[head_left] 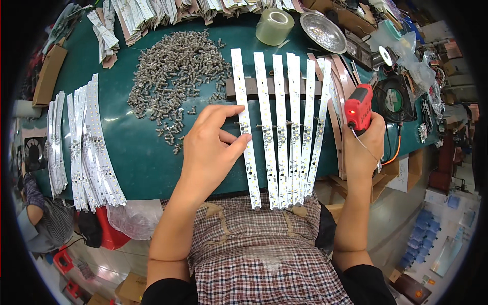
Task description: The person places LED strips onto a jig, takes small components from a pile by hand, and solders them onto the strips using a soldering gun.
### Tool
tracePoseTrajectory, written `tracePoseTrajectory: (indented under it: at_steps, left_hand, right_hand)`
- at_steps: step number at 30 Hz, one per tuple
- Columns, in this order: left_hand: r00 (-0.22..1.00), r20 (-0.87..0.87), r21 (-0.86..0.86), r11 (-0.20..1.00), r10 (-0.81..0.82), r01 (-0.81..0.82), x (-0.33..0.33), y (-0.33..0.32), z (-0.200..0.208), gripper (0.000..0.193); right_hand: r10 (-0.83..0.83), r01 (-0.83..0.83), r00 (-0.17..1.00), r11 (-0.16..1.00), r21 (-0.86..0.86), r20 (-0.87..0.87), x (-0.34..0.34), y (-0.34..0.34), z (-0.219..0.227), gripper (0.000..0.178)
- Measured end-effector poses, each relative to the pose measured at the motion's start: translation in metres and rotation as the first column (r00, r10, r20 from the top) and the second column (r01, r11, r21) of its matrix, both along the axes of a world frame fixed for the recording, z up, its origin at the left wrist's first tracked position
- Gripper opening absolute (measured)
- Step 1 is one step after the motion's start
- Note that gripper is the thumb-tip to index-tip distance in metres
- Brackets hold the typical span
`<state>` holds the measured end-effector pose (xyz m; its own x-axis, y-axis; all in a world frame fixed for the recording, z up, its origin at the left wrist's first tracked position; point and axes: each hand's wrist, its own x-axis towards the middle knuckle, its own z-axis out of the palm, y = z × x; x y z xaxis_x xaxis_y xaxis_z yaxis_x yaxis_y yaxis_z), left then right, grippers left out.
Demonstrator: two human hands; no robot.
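My left hand (208, 147) is at the leftmost white LED strip (250, 162), thumb and index finger apart with their tips touching it. A small metal part (235, 122) sticks out at this strip's left edge, between the two fingers. To the right, several more LED strips (281, 168) stand side by side, their lower ends over the table edge. The strips rest across a dark bar (249, 87). Off to the right, my right hand (363, 145) is closed around a red soldering gun (359, 108), with a small orange light lit and a thin wire by the wrist.
A pile of small metal connectors (175, 71) covers the green table (137, 170) left of centre. Stacked LED strips (91, 142) lie farther left. At the back stand a clear tape roll (274, 28) and a metal bowl (324, 33). A black fan (394, 99) is beyond my right hand.
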<state>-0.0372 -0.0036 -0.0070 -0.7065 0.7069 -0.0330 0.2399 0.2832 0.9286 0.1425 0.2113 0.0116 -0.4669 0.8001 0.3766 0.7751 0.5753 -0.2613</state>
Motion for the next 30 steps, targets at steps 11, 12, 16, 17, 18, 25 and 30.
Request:
tracePoseTrajectory:
  at_steps: [11,12,16,17,18,25,30]
  left_hand:
    - [0.977,0.184,0.191,0.979,-0.104,0.068,0.017,0.027,0.01,0.043]
    - [0.984,0.146,0.162,0.983,-0.106,0.082,0.019,0.031,0.008,0.043]
    - [0.997,-0.016,0.083,0.994,-0.069,0.07,0.027,0.039,0.003,0.042]
    - [0.998,-0.016,0.081,0.994,-0.068,0.069,0.028,0.04,0.004,0.042]
    - [0.996,-0.055,0.067,0.995,-0.063,0.067,0.029,0.04,0.005,0.042]
    - [0.963,-0.27,0.024,1.0,0.022,-0.016,0.029,0.035,0.007,0.034]
    - [0.798,-0.572,-0.109,0.946,0.191,-0.306,-0.013,0.01,0.008,0.01]
  right_hand:
    - [-0.013,0.015,0.999,0.998,0.053,-0.029,-0.003,0.004,0.003,0.048]
    - [0.0,0.003,0.999,0.997,0.072,-0.039,-0.002,0.006,0.004,0.049]
    - [0.072,-0.057,0.99,0.992,0.116,-0.121,0.007,0.012,0.005,0.054]
    - [0.072,-0.058,0.99,0.992,0.115,-0.121,0.011,0.013,0.007,0.054]
    - [0.061,-0.044,0.988,0.991,0.123,-0.141,0.014,0.014,0.009,0.053]
    - [0.022,0.0,0.986,0.991,0.131,-0.165,0.025,0.017,0.017,0.048]
    - [0.149,-0.135,0.986,0.976,0.169,-0.073,0.035,0.027,0.013,0.051]
